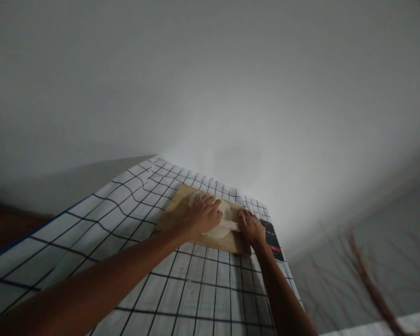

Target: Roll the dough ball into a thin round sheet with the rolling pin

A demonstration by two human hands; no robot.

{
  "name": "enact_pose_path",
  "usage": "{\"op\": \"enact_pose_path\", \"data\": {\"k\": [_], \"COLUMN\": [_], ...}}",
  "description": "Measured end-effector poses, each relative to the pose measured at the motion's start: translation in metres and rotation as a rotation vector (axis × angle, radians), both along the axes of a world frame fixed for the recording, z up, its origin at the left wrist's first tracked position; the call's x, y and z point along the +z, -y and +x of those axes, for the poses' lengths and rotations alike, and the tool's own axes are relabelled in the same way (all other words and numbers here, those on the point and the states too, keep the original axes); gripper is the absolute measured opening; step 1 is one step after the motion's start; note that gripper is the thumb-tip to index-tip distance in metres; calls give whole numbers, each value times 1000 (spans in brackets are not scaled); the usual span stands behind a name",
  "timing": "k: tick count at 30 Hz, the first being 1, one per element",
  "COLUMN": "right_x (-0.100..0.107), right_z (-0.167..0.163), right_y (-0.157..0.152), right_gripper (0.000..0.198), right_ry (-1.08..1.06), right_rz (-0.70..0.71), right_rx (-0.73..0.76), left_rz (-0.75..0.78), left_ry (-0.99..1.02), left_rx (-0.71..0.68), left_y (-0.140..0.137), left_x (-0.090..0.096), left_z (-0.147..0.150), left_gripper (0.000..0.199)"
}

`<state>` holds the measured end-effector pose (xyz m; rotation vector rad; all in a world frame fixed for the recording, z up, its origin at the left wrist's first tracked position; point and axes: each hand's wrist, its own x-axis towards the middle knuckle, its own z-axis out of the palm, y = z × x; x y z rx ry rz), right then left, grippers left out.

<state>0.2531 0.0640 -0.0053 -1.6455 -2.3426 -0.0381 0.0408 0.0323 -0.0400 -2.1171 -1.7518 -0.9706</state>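
Note:
A thin, pale sheet of flattened dough point(215, 233) lies on a wooden board point(171, 208). Across the dough runs a light rolling pin point(230, 225), only its middle stretch showing between the hands. My left hand point(206, 213) rests over the pin's left part, fingers bent forward above the dough; the hand hides that end. At the other end, my right hand point(251, 227) is closed around the pin near the board's right edge.
A white cloth with black grid lines point(196, 284) covers the table. Beside the board on the right lies a dark, flat item with a red patch point(272, 240). A pale wall point(210, 93) stands behind. Blurred brown twigs point(367, 280) rise at lower right.

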Motion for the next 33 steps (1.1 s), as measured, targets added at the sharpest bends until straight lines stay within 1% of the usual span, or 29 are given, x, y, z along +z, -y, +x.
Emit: {"op": "enact_pose_path", "data": {"k": [2,4,6,9,11,14,19,22,25,27,29,33], "right_x": [-5,-11,-18,-25,-26,-20,-7,-4,-6,-10,-15,-27], "right_z": [5,10,14,15,13,10,5,3,4,8,13,22], "right_y": [8,18,29,40,40,29,-9,-28,-34,-29,-18,15], "right_gripper": [42,38,38,44,46,46,48,49,49,48,48,52], "right_ry": [42,116,141,55,2,-23,-65,-92,-81,-64,-44,-44], "right_rz": [16,42,81,139,149,105,51,2,-41,-51,-41,39], "right_rx": [35,104,129,57,23,10,46,75,100,104,112,130], "left_rz": [3,14,33,53,44,9,-3,11,18,19,22,18], "left_ry": [-3,-16,-28,-36,-33,-13,36,44,43,28,11,-18], "left_rx": [-4,-28,-49,-66,-75,-66,-26,-17,5,0,-17,-44], "left_y": [2,4,6,7,6,3,1,0,-3,-5,-5,-3], "left_x": [1,2,2,2,3,5,8,8,6,4,3,6], "left_z": [0,0,-1,-1,-2,-3,-8,-11,-12,-13,-13,-15], "left_gripper": [35,35,33,33,32,30,30,27,28,29,29,25]}}
